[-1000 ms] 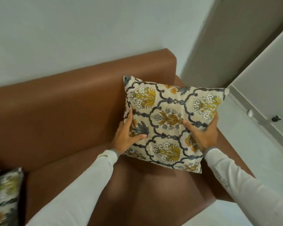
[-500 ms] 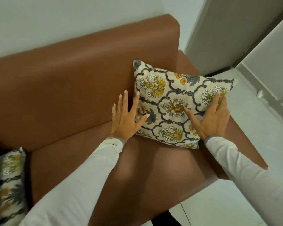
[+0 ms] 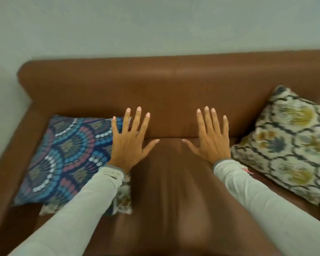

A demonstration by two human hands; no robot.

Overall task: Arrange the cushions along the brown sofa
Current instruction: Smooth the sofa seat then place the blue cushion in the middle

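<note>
The brown sofa fills the view, its backrest against a pale wall. A cream cushion with yellow and grey flowers leans at the right end. At the left end a blue and pink fan-patterned cushion lies flat on top of another cream floral cushion, of which only an edge shows. My left hand hovers with fingers spread over the blue cushion's right edge. My right hand is spread over the bare middle seat, holding nothing.
The sofa's left armrest runs down the left side. A pale wall stands behind the backrest. My two white sleeves reach in from the bottom of the view.
Both hands let go of the cream floral cushion at the right end. My view and hands swung left to the sofa's middle, bringing the stacked cushions at the left into sight.
</note>
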